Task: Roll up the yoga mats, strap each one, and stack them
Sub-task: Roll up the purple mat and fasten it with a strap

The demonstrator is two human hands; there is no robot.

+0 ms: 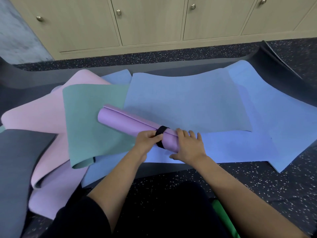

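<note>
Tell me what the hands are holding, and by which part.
The left hand pinches the black strap where it wraps the rolled purple mat. The right hand grips nothing; it rests open on the mat's right end.

Setting: gym or fitness studio, seen at floor level. Evidence:
- Black speckled rubber flooring [257, 182], gym-type surfacing, runs from near to far.
- Lying unrolled and overlapping on it are a blue yoga mat [188, 100], a teal yoga mat [91, 121], a pink yoga mat [42, 114] at left and a dark grey yoga mat [15, 169] at near left.
- Far side has a row of pale wood-grain storage cabinets [154, 26] with round metal knobs [118, 12].
- Far left has a mottled grey wall [13, 28].
</note>
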